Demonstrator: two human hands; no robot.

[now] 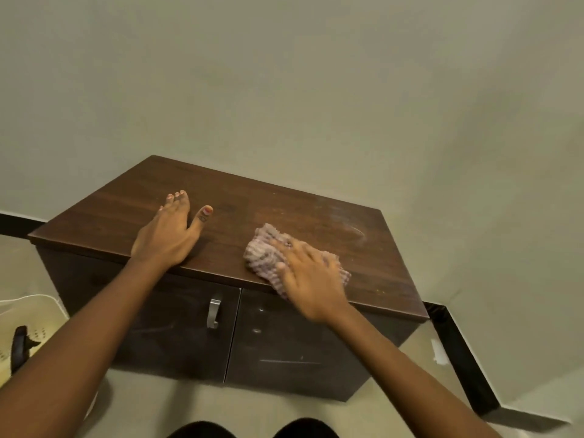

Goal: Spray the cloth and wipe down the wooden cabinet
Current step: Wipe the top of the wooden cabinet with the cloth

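**Clerk:** Item one, the cloth (268,252). Handling notes?

**Keeper:** Pinkish, nubbly weave, bunched into a soft pad. By the look of it: light, limp, no stiffness, nothing to break. It should drag rather than slide on the wood, more so if damp. Best taken from above with a flat palm, pressing it down; pinching one corner would likely let the rest trail.

**Clerk:** Location?

**Keeper:** On top of the wooden cabinet (221,197), at the front edge, right of centre, one fold slightly overhanging above the right-hand door. A pale streak shows on the top towards the right rear corner.

**Clerk:** Item two, right hand (311,279)?

**Keeper:** Lying on the cloth, fingers spread and flat, pressing rather than clenching. The cloth sticks out beyond the fingertips to the left and rear, and past the hand on the right. The hand is blurred, so finer detail is lost.

**Clerk:** Item three, left hand (169,233)?

**Keeper:** Empty, palm down on the bare top near the front edge, left of centre, fingers extended, thumb apart. Well clear of the cloth.

**Clerk:** Spray bottle?

**Keeper:** Not seen.
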